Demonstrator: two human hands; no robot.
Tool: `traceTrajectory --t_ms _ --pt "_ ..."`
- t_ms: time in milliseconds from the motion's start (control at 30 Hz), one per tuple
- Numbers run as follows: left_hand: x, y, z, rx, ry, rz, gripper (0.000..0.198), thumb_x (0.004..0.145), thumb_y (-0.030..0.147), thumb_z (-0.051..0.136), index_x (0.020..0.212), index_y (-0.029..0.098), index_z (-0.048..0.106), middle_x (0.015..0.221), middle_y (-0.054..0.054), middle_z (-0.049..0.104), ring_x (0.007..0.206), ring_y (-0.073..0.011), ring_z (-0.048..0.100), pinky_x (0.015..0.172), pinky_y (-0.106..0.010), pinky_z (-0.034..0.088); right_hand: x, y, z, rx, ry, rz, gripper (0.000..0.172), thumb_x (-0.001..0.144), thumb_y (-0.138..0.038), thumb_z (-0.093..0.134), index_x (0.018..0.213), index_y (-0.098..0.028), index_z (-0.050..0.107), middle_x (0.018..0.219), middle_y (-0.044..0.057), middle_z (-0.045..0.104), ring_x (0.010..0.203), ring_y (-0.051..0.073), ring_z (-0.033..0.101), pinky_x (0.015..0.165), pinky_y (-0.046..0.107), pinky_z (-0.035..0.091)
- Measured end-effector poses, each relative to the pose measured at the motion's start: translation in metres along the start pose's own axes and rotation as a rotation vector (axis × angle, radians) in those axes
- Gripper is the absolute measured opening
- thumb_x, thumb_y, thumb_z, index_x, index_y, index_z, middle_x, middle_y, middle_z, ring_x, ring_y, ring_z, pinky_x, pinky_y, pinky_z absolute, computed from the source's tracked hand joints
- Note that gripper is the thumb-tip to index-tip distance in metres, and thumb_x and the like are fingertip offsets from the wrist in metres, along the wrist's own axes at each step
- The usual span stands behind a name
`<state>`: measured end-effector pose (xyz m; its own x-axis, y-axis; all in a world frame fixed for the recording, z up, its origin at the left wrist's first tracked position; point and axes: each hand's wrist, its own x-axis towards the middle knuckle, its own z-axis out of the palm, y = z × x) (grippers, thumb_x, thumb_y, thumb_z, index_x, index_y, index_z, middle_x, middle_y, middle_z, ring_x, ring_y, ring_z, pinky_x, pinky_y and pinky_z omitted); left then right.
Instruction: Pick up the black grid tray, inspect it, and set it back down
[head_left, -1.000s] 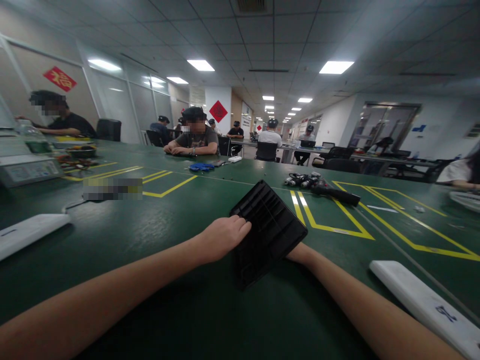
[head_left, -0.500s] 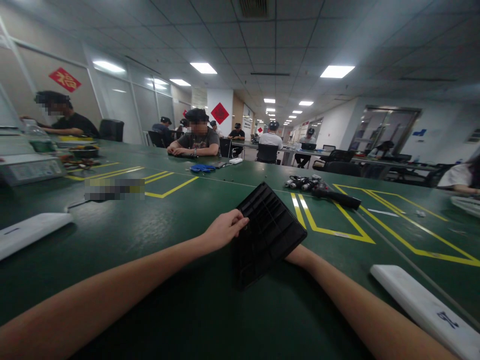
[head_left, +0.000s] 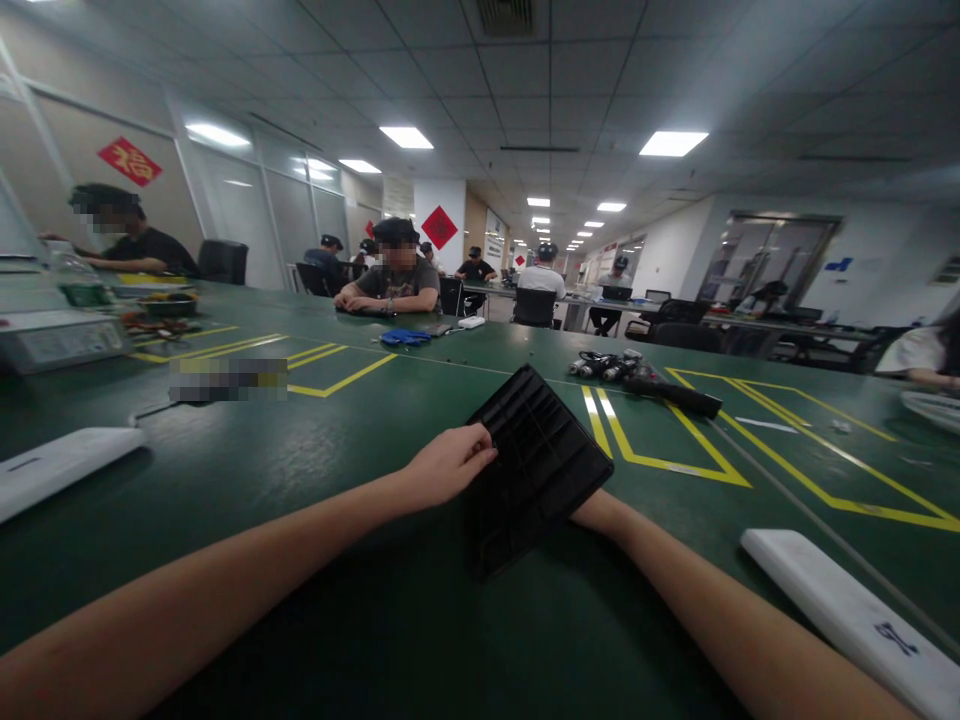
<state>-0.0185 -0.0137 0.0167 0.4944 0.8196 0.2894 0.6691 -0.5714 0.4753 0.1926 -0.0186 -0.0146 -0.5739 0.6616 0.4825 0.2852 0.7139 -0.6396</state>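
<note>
A black tray-like panel [head_left: 536,460] with ribs or compartments on its face is tilted above the green table [head_left: 337,620] at the centre. My left hand [head_left: 450,465] is at the panel's left side, its fingers closed against the ribbed face; whether a small thing is between the fingertips is hidden. Behind the panel's lower right edge is my right hand [head_left: 596,510]. Only its wrist side shows, and its fingers are out of sight behind the panel.
White flat devices lie at the left [head_left: 67,465] and right [head_left: 847,610]. Beyond the panel are black cables with metal ends [head_left: 607,365], a black cylinder [head_left: 675,392] and a blue item [head_left: 406,338]. A person [head_left: 397,275] sits across the table.
The fingers of my left hand have shifted slightly on the panel's face. The panel and my right hand stay nearly where they were.
</note>
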Motion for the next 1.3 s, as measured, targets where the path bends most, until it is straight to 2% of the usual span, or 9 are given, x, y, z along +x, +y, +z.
traceTrajectory --t_ms 133,300,367,567,700,800,900,1100,1300 --pt "0.000 0.000 -0.001 -0.228 0.025 -0.043 0.012 0.078 0.027 0.044 0.078 0.017 0.050 0.069 0.000 0.053 0.060 -0.0107 0.048 0.055 -0.024 0.038 0.002 -0.012 -0.002 -0.011 0.013 0.025 0.047 0.081 -0.042 0.046 0.124 -0.023 0.046 0.131 0.006 0.045 0.120 0.022 0.041 0.105 0.042 0.027" --pt "0.006 -0.003 0.001 -0.901 0.018 -0.465 0.003 0.075 0.018 0.039 0.077 0.017 0.041 0.071 -0.001 0.051 0.053 -0.0076 0.047 0.045 -0.020 0.035 0.002 -0.014 -0.003 0.003 -0.051 0.012 0.045 0.082 -0.040 0.045 0.125 -0.025 0.045 0.132 0.004 0.045 0.121 0.022 0.040 0.106 0.042 0.025" --pt "0.007 -0.003 0.001 -1.009 -0.011 -0.524 0.006 0.074 0.020 0.040 0.078 0.016 0.041 0.069 0.001 0.048 0.053 -0.0065 0.045 0.045 -0.019 0.033 0.001 -0.009 -0.002 0.011 -0.046 0.017 0.046 0.081 -0.041 0.046 0.124 -0.025 0.046 0.132 0.004 0.045 0.121 0.023 0.040 0.105 0.043 0.025" --pt "0.003 -0.002 0.001 -0.391 -0.098 -0.220 0.049 0.060 0.040 0.065 0.099 0.015 0.050 0.074 0.002 0.046 0.061 -0.0096 0.044 0.052 -0.022 0.034 0.001 -0.006 0.000 0.060 -0.019 0.043 0.044 0.079 -0.040 0.050 0.122 -0.027 0.048 0.129 0.004 0.048 0.118 0.023 0.043 0.103 0.043 0.029" --pt "0.005 -0.005 0.003 -0.018 0.003 -0.022 0.046 0.067 0.050 0.056 0.095 0.014 0.053 0.078 -0.001 0.051 0.067 -0.0138 0.047 0.059 -0.026 0.038 0.007 -0.009 0.000 0.020 -0.028 0.021 0.041 0.080 -0.035 0.048 0.121 -0.027 0.049 0.127 0.004 0.049 0.119 0.023 0.041 0.102 0.044 0.029" --pt "0.018 -0.014 -0.007 0.173 0.094 0.010 0.043 0.069 0.052 0.051 0.091 0.015 0.054 0.081 -0.004 0.054 0.071 -0.0166 0.051 0.062 -0.027 0.038 0.014 -0.001 -0.010 -0.054 -0.009 0.057 0.042 0.080 -0.032 0.048 0.122 -0.024 0.048 0.126 0.006 0.049 0.116 0.024 0.042 0.099 0.044 0.032" --pt "0.039 -0.036 -0.031 0.331 0.174 -0.149 0.046 0.071 0.057 0.043 0.086 0.016 0.056 0.084 -0.007 0.059 0.074 -0.0200 0.055 0.061 -0.028 0.039 0.017 0.017 -0.035 -0.323 0.057 0.272 0.046 0.077 -0.029 0.050 0.123 -0.025 0.047 0.114 0.007 0.055 0.107 0.025 0.047 0.091 0.044 0.036" --pt "0.066 -0.101 -0.090 0.572 0.271 -0.685 0.057 0.067 0.056 0.045 0.093 0.008 0.061 0.097 -0.020 0.063 0.090 -0.0318 0.058 0.069 -0.034 0.043 -0.005 0.054 -0.091 -0.877 0.240 0.755 0.045 0.081 -0.034 0.041 0.125 -0.026 0.045 0.106 0.011 0.057 0.097 0.027 0.052 0.083 0.039 0.036" --pt "0.061 -0.135 -0.095 0.523 0.225 -0.844 0.055 0.067 0.052 0.046 0.091 0.006 0.065 0.102 -0.023 0.061 0.094 -0.0347 0.057 0.072 -0.038 0.044 -0.027 0.068 -0.099 -1.008 0.194 0.924 0.045 0.080 -0.037 0.039 0.123 -0.029 0.047 0.106 0.014 0.058 0.094 0.031 0.054 0.076 0.039 0.037"
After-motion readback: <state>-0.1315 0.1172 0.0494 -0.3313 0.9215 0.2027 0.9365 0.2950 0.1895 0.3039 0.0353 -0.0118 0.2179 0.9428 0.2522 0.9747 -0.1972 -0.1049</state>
